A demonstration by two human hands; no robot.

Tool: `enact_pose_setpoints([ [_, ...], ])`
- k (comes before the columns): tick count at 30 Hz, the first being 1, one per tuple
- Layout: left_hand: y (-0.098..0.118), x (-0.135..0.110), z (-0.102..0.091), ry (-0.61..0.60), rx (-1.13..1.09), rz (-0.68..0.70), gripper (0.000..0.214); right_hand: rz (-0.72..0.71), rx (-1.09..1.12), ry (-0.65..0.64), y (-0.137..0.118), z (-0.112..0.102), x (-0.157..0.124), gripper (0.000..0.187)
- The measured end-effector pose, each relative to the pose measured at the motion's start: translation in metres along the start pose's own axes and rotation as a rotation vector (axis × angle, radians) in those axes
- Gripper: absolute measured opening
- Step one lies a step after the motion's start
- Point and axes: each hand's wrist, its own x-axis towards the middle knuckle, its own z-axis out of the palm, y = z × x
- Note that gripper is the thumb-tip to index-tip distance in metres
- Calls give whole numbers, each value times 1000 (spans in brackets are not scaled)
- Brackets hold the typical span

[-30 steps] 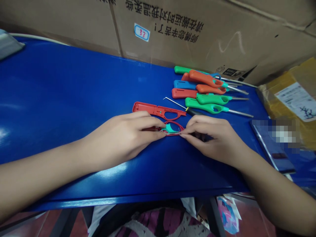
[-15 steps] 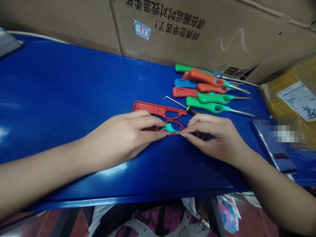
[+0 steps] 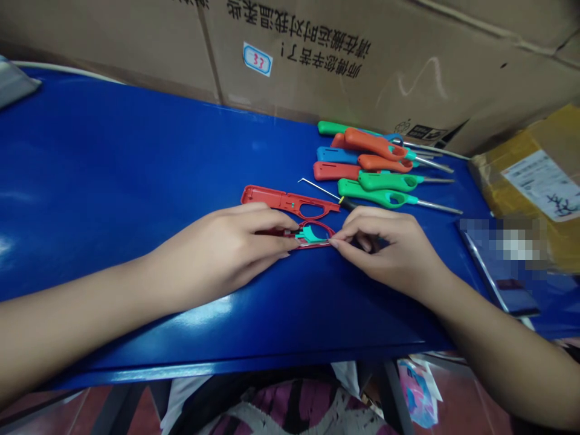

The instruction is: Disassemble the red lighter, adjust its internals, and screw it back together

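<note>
A red lighter shell half [image 3: 318, 222] lies open on the table between my two hands, its left part covered by my fingers. Inside it sits a turquoise trigger [image 3: 312, 235], with a thin pale wire [image 3: 312, 244] along the lower edge. My left hand [image 3: 231, 241] is closed on the shell's left part, fingertips beside the trigger. At the shell's right end, my right hand [image 3: 389, 244] pinches thumb and forefinger where the wire ends. The matching red shell half [image 3: 265, 197] rests just behind, inner side up.
A hooked pick with a dark handle [image 3: 348, 203] lies behind my right hand. Several lighters [image 3: 376, 193] in green, orange, red and blue are piled beyond it. A large cardboard box [image 3: 158, 54] walls the back; a taped carton [image 3: 534, 175] and a phone [image 3: 498, 272] are at right.
The whole view has shifted slightly. My left fingertips have drawn back a little to the left, showing more of the trigger; my right hand keeps its pinch at the shell's right end.
</note>
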Motion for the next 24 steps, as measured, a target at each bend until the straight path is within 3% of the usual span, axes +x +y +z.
enact_pose_setpoints([
  [7,-3,0,-2,40,-60,-22,18,-12,-7,-32,0,-2,-2,11],
  [15,-13,8,-35,-101,3,-20,15,-54,-66,9,3,-6,-4,10],
  [21,-24,10,-40,-218,-220,-218,14,-80,-79,-71,7,-6,-3,14],
  [24,-26,11,-36,-221,-337,-331,15,-83,-63,-69,9,-6,-2,13],
])
